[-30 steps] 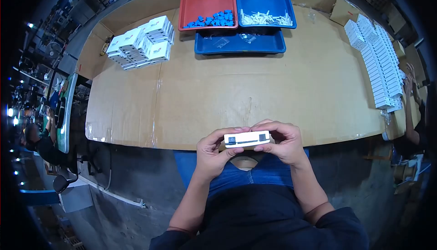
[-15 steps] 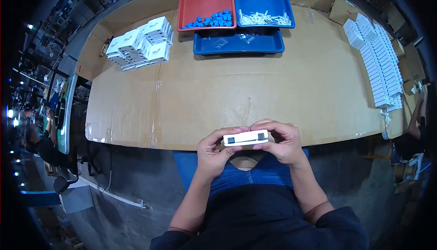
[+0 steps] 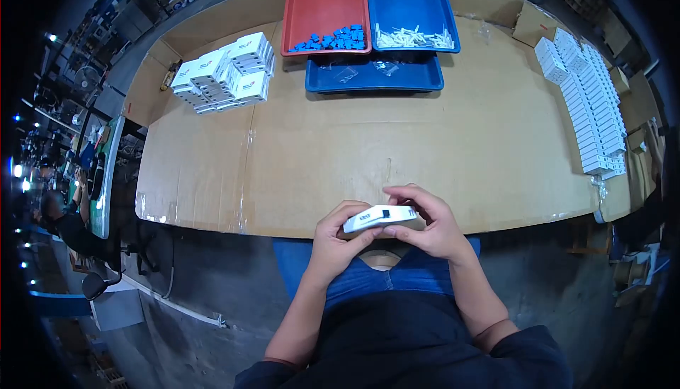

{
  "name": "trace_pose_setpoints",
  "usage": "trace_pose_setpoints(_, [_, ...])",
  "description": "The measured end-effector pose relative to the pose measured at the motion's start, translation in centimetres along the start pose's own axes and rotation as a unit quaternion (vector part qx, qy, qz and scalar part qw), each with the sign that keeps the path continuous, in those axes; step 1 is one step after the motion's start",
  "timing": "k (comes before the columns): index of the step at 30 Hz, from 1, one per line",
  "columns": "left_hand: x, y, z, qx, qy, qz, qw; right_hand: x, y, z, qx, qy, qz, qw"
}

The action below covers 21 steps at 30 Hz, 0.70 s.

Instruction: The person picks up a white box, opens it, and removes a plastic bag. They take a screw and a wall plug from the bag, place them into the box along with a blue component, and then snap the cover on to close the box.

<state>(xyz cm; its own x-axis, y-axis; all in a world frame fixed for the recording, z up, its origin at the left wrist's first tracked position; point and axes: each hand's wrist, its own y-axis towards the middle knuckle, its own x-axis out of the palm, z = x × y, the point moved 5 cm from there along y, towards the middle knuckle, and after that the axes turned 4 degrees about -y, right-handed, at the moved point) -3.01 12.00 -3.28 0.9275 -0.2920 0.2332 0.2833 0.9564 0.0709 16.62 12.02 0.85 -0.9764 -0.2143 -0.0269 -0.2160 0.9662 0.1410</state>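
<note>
Just beyond the table's near edge, over my lap, a white plastic case [image 3: 372, 219] is tilted between my hands. A small black opening and dark marks show on the side facing up. My left hand [image 3: 336, 237] grips its left end, thumb below and fingers behind. My right hand [image 3: 439, 230] is closed round the right end, its thumb against the lower edge and its index finger raised off the top. The case's underside and the fingertips behind it are hidden.
On the cardboard-covered table [image 3: 319, 155], white cases are stacked at the left [image 3: 219, 77], with long rows of them [image 3: 591, 113] at the right. A red tray [image 3: 326, 7] holds blue parts; a blue tray [image 3: 411, 7] holds white pieces. Another blue tray [image 3: 375, 77] lies in front. A person [image 3: 78, 212] sits far left.
The case has turned in my hands, so a different side with one black opening faces up. My right index finger has lifted off it. The view has shifted slightly.
</note>
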Motion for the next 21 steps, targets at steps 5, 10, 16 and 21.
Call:
trace_pose_setpoints(5, [0.9,0.1,2.4,0.047,0.113,-0.029,0.992,0.6,0.0,-0.6,-0.057,-0.084,-0.042,0.994])
trace_pose_setpoints(10, [0.8,-0.1,2.8,0.013,0.155,-0.024,0.987,0.6,-0.3,0.3,-0.050,-0.094,-0.034,0.994])
trace_pose_setpoints(16, [1.2,0.1,1.7,-0.016,-0.062,0.068,0.996,1.1,-0.1,2.1,-0.041,0.050,0.041,0.997])
trace_pose_setpoints(21, [0.3,-0.6,-0.8,-0.048,-0.122,0.061,0.989,1.1,-0.7,2.9,0.059,0.124,0.024,0.990])
